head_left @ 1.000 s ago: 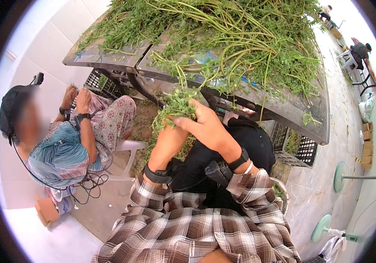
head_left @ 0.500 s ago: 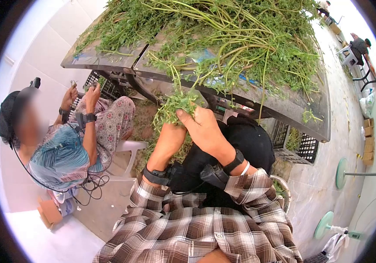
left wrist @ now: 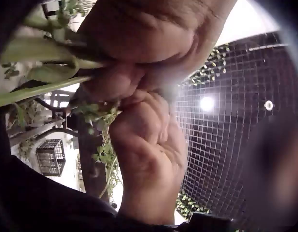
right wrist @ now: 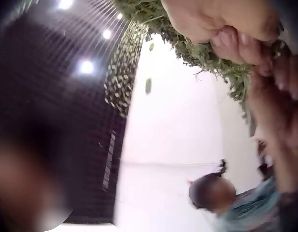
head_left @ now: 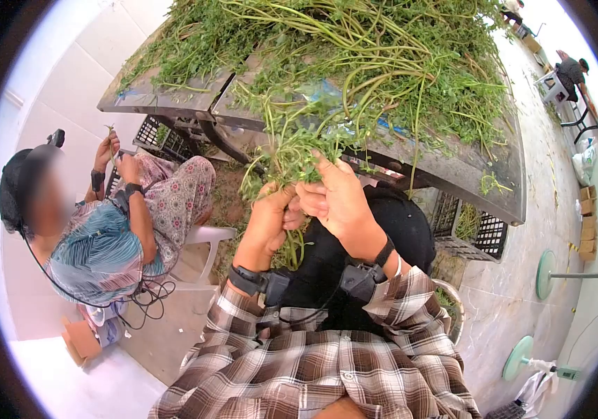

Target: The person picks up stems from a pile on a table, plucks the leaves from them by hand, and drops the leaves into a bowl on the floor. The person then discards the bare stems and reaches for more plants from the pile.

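Both hands are close together in front of the table's near edge, around a loose bunch of leafy green sprigs (head_left: 288, 157). My left hand (head_left: 265, 220) grips the bunch low down with curled fingers, and thick pale stems (head_left: 292, 253) hang out beneath it. In the left wrist view the stems (left wrist: 35, 53) run out from the left hand (left wrist: 144, 34). My right hand (head_left: 344, 202) pinches sprigs at the right side of the bunch, thumb uppermost and fingers curled towards the left hand. In the right wrist view, leaves partly hide behind the right hand (right wrist: 224, 21).
A big heap of the same greens (head_left: 383, 49) covers the dark table (head_left: 484, 185). Black crates (head_left: 491, 237) stand beneath it. To the left, a person (head_left: 103, 230) sits on a white chair (head_left: 208, 237), holding a small sprig. Fans (head_left: 544, 274) and cartons (head_left: 587, 223) line the right side.
The right hand, earlier laid over the left, has turned and shifted slightly right, its curled fingers now showing. Stem ends now show below the left hand. The seated person's hands have moved too.
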### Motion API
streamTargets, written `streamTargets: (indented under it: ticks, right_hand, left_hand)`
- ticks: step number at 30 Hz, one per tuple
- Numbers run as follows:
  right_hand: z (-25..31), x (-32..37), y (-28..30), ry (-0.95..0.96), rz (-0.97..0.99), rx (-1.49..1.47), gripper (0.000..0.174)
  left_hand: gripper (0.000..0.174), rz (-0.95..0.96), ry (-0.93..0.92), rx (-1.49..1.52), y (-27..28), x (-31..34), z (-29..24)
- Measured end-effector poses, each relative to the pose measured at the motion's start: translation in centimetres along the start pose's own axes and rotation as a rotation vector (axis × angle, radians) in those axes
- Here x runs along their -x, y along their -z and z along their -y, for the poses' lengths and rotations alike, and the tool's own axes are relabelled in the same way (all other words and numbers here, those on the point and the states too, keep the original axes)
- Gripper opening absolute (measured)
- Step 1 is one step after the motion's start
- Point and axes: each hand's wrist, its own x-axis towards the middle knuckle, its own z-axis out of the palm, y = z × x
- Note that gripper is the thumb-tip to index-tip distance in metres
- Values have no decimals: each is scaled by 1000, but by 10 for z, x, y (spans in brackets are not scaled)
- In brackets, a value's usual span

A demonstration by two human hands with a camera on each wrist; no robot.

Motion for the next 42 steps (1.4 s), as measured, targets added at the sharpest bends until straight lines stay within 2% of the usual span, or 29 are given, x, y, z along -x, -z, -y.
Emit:
streamTargets:
  ticks: [1, 3, 4, 7, 9, 13, 15, 16, 20, 22, 23, 25, 27, 30, 35, 37, 42]
  right_hand:
    - [2, -1, 1, 2, -1, -1, 20]
    - [6, -2, 7, 80, 144, 44, 20]
    - [5, -2, 6, 100, 54, 45, 18]
    - [17, 4, 6, 167, 125, 78, 16]
    - [22, 10, 7, 207, 79, 62, 16]
    - [40, 14, 20, 338, 214, 17, 15]
    - [49, 19, 23, 393, 345, -9, 16]
    - [53, 25, 24, 460, 285, 30, 18]
    - [86, 59, 30, 500, 335, -97, 21]
    - [101, 86, 37, 653, 229, 12, 25]
    - [106, 97, 44, 665, 220, 20, 25]
    - [115, 123, 56, 778, 182, 218, 25]
    - [116, 144, 66, 846, 96, 253, 23]
    - [123, 175, 90, 840, 104, -9, 20]
    - [131, 226, 118, 954, -3, 15, 19]
    - [132, 238, 127, 944, -92, 23, 19]
    - [130, 249, 128, 891, -31, 163, 23]
  left_hand:
    - [10, 2, 1, -1, -4, -1, 0]
    - [11, 59, -49, -18, -9, -1, 0]
    - [12, 78, -26, -64, -11, -2, -2]
    - [13, 38, -30, -74, -12, -1, -3]
    - [13, 47, -27, -48, -7, 0, -2]
    - [10, 7, -26, -69, -5, 4, -1]
    - [9, 19, -34, -135, -5, 6, -2]
    - [9, 32, -42, -199, -6, 7, -2]
    - [7, -1, -55, -189, 1, 5, 0]
    - [6, -6, -52, -187, 1, 8, 0]
    - [6, -17, -54, -185, 1, 8, 0]
    - [5, -26, -40, -184, -2, 10, 1]
    - [6, -89, -78, -216, -2, 9, 4]
    - [8, -83, -137, -221, 11, 3, 11]
    - [8, -115, -175, -178, 3, 4, 9]
    - [10, -60, -181, -183, -7, 8, 6]
    - [12, 88, -179, -190, -35, 17, 2]
